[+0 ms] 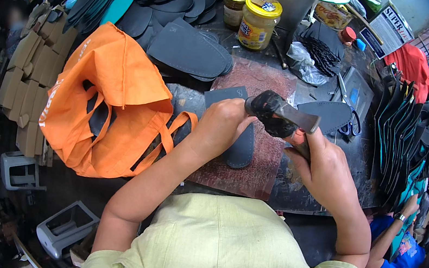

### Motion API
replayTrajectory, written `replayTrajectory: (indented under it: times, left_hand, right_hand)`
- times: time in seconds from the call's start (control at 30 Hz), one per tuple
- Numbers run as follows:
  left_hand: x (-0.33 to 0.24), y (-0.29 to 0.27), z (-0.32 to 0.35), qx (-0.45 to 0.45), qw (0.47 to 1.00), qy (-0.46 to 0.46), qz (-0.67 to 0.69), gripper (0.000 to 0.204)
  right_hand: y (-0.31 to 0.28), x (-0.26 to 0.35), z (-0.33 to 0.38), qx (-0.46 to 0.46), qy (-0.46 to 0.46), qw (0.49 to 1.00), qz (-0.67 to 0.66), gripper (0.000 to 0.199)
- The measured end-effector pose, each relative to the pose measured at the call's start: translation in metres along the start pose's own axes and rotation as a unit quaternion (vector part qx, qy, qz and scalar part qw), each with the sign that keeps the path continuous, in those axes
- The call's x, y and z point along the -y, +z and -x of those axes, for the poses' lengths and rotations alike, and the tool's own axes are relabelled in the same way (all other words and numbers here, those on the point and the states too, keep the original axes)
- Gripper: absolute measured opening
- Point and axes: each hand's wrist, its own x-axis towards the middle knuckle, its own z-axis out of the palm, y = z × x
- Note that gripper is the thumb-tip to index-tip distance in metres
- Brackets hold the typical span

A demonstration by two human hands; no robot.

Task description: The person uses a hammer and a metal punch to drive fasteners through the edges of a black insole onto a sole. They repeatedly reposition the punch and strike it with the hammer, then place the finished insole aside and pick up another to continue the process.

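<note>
My right hand (327, 169) is closed around the handle of a hammer (298, 116), whose head has black wrapping about its middle. The hammer head is raised in front of my left hand (224, 121), which is closed, its fingertips hidden. I cannot make out what those fingers pinch. Beneath them lies a dark sole-shaped piece (239, 151) with a dotted edge line. It rests on a worn reddish-brown board (257, 178). Another dark piece (218, 96) shows just beyond my left wrist. A dark oval sole piece (326, 116) lies past the hammer, beside scissors (356, 124).
An orange cloth bag (123, 77) slumps left of the board. Stacked dark soles (190, 51) and yellow-lidded jars (260, 22) stand beyond. At right are a row of black-and-teal pieces (397, 138) and another person's blue sleeve (404, 265). Grey stools (67, 228) are at lower left.
</note>
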Motion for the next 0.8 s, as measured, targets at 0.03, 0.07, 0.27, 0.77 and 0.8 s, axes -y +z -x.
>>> replayTrajectory:
  times: [0.03, 0.07, 0.27, 0.77, 0.8]
  left_hand:
    - [0.000, 0.000, 0.001, -0.014, 1.000, 0.016, 0.009, 0.022]
    - [0.000, -0.001, 0.001, -0.019, 1.000, 0.012, 0.014, 0.022]
    - [0.002, -0.005, -0.001, 0.019, 1.000, -0.013, 0.000, 0.024]
    - [-0.005, -0.006, 0.004, 0.026, 1.000, -0.005, 0.001, 0.021]
    - [-0.004, -0.005, 0.003, 0.020, 1.000, 0.000, 0.002, 0.022]
  right_hand:
    - [-0.002, 0.004, -0.002, 0.014, 0.022, 1.000, -0.005, 0.050]
    - [-0.006, 0.007, -0.004, 0.015, 0.026, 1.000, 0.002, 0.051]
    - [-0.023, 0.014, 0.003, -0.052, -0.046, 0.995, -0.078, 0.045]
    - [-0.019, 0.018, 0.007, -0.076, -0.042, 0.992, -0.087, 0.050]
    - [-0.014, 0.018, 0.007, -0.125, -0.058, 0.981, -0.136, 0.049]
